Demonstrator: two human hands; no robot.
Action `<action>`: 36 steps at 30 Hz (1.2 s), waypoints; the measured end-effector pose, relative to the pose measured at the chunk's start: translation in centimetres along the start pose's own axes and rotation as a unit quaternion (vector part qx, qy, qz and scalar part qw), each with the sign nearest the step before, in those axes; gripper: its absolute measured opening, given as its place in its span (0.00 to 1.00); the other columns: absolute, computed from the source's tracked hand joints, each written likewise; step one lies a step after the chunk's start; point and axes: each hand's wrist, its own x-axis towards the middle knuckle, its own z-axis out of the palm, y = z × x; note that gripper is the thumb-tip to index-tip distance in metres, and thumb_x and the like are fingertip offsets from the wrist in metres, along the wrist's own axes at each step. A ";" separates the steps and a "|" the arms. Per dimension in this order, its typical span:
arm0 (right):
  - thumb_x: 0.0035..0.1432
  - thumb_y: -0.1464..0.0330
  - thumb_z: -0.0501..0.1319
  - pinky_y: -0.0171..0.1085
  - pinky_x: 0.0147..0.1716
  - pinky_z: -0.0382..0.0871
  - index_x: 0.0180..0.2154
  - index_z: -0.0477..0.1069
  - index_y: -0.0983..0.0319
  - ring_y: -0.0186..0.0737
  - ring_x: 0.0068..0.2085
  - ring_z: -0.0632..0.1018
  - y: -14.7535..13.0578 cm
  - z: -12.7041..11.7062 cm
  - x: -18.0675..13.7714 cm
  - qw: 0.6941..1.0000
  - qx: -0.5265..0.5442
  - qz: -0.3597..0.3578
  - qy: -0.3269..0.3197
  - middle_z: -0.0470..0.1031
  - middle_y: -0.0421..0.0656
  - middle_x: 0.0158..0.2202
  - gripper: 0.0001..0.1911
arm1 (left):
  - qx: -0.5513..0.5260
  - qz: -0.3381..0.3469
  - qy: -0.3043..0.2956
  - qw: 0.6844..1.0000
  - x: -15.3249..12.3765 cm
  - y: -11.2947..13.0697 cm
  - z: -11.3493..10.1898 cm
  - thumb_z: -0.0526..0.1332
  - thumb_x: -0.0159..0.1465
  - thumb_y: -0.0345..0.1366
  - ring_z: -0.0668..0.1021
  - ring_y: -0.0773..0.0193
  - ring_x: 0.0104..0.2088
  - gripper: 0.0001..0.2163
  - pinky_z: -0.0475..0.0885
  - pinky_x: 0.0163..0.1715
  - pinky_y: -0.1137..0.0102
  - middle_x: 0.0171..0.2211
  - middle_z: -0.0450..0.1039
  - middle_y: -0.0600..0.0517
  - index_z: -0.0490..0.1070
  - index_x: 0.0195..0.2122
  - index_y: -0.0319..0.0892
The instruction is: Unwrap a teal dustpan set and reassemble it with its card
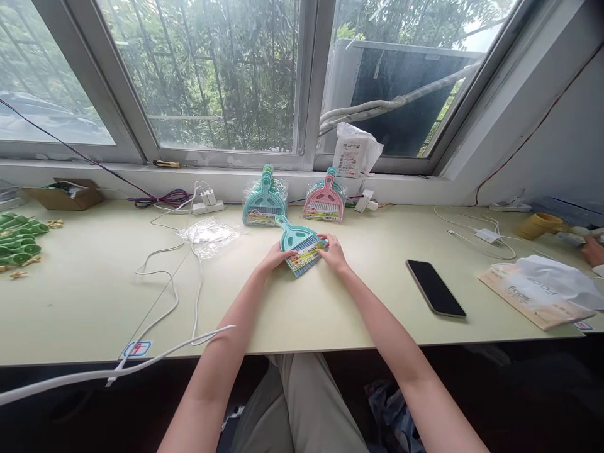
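Between my two hands a small teal dustpan and brush set (298,238) is held tilted just above or on the table, its handle pointing away to the upper left. My left hand (274,258) grips its lower left side, thumb on the printed label. On the right edge, my right hand (334,253) is closed with its thumb by the label. Grey-blue bristles show below the label. Behind it stand a row of wrapped teal dustpan sets (265,204) and another row with a pink dustpan set (324,201) in front.
A crumpled clear plastic bag (210,233) and white cables (174,292) lie to the left. Farther left are green plastic parts (19,239) and a cardboard box (66,194). On the right are a phone (435,287) and a tissue pack (538,289). Another person's hand (593,251) shows at the right edge.
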 end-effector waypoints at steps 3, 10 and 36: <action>0.48 0.74 0.59 0.42 0.44 0.69 0.49 0.67 0.58 0.40 0.40 0.72 0.3 0.0 0.0 0.999 -0.033 0.012 0.009 0.69 0.45 0.45 0.24 | 0.025 0.002 -0.009 1.000 0.0 0.1 0.0 0.70 0.47 0.39 0.74 0.51 0.49 0.25 0.71 0.48 0.61 0.47 0.74 0.45 0.68 0.46 0.39; 0.51 0.68 0.60 0.48 0.50 0.63 0.52 0.64 0.55 0.50 0.56 0.63 0.2 0.2 -0.1 0.992 -0.101 0.070 0.040 0.64 0.47 0.54 0.24 | 0.070 -0.025 0.008 0.997 0.4 -0.2 -0.1 0.69 0.47 0.42 0.77 0.51 0.46 0.25 0.74 0.42 0.63 0.44 0.75 0.45 0.69 0.45 0.39; 0.57 0.67 0.53 0.40 0.45 0.66 0.48 0.64 0.57 0.38 0.40 0.75 1.4 -0.2 0.4 0.991 0.005 0.135 0.027 0.73 0.43 0.47 0.16 | 0.563 -0.042 0.280 0.776 -1.8 1.8 0.2 0.43 0.68 0.46 0.77 0.52 0.41 0.23 0.69 0.38 0.64 0.44 0.73 0.41 0.60 0.57 0.40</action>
